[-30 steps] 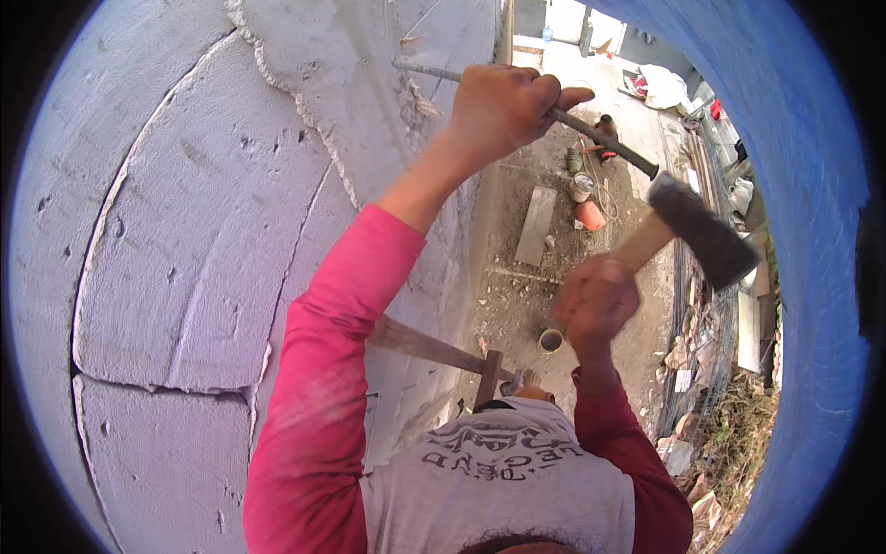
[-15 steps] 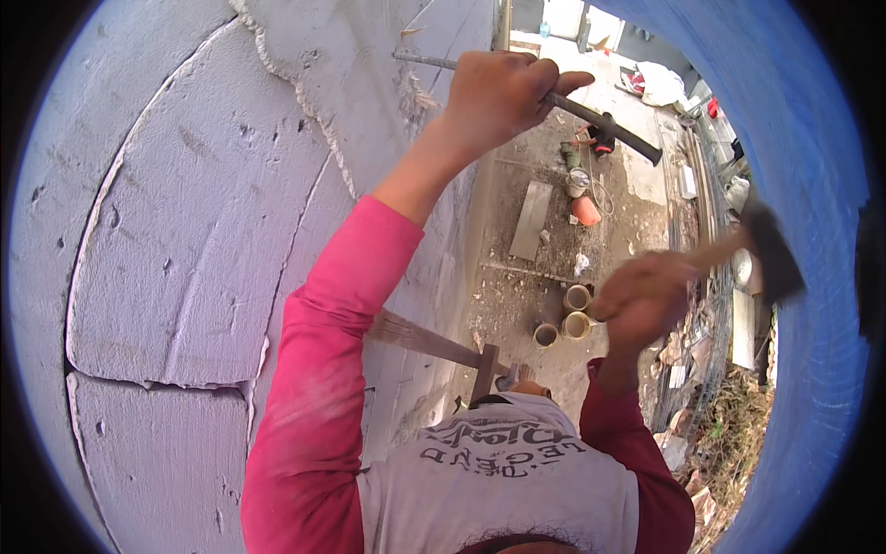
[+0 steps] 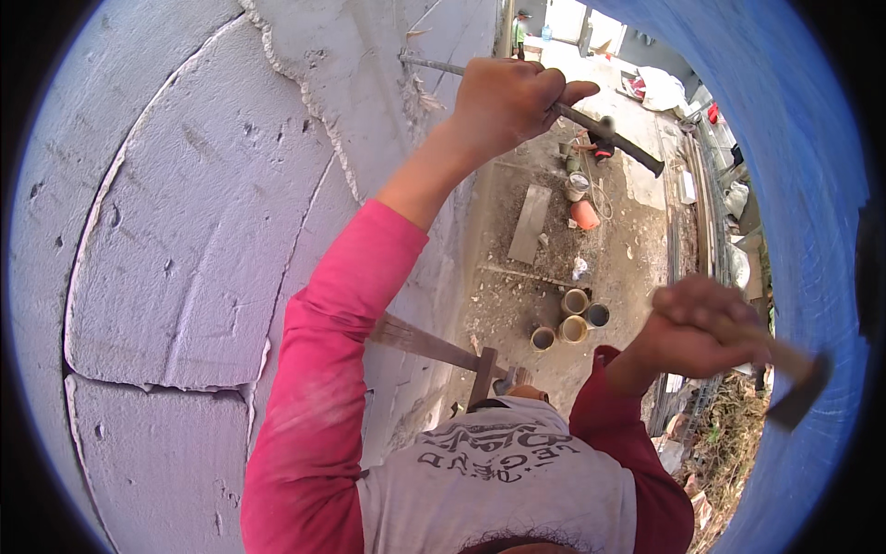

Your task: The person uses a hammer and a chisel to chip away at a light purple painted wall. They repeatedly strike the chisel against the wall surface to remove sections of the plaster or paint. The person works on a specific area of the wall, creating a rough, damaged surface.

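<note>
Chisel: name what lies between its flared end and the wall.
The left hand, closed around the chisel, lies there, in the head view.

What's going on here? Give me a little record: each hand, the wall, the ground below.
Left hand: wrapped around a metal rod, whose far end is at or near the wall
Right hand: gripping a hammer by its handle, head apart from the rod
Wall: pale, pitted, cracked
Ground: a pale board, four round containers
</note>
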Motion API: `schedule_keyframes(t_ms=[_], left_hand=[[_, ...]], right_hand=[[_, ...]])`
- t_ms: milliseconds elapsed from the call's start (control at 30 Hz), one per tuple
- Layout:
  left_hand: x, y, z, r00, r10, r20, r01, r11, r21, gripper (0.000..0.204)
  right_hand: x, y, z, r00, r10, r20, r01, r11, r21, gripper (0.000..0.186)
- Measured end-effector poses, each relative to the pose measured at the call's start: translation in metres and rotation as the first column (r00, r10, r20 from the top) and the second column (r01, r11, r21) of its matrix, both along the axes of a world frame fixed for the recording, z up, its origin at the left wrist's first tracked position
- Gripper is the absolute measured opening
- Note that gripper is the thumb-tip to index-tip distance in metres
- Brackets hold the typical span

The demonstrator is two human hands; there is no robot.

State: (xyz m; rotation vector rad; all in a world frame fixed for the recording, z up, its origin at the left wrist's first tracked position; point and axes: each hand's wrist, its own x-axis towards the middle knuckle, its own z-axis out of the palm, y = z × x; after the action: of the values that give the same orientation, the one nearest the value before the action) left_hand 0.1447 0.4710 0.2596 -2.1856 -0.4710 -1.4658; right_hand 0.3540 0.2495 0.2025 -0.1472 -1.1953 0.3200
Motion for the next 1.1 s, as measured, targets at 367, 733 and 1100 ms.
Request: schedule_keyframes(t_ms=[367, 733, 1100], left_hand=[[-0.001, 0.003, -0.021, 0.986, -0.024, -0.166, 0.012, 0.997, -0.071, 0.04], [0.004, -0.006, -0.008, 0.997, -0.034, -0.066, 0.036, 0.999, 0.031, 0.047], [-0.001, 0.004, -0.014, 0.997, -0.041, -0.066, 0.04, 0.999, -0.022, 0.051]], right_hand=[[-0.049, 0.004, -0.054, 0.983, -0.155, -0.1, 0.049, 0.741, -0.669, 0.045], [-0.022, -0.009, -0.012, 0.905, -0.273, -0.325, 0.105, 0.886, -0.452, 0.058], [-0.025, -0.009, -0.012, 0.923, -0.217, -0.318, 0.123, 0.949, -0.289, 0.062]])
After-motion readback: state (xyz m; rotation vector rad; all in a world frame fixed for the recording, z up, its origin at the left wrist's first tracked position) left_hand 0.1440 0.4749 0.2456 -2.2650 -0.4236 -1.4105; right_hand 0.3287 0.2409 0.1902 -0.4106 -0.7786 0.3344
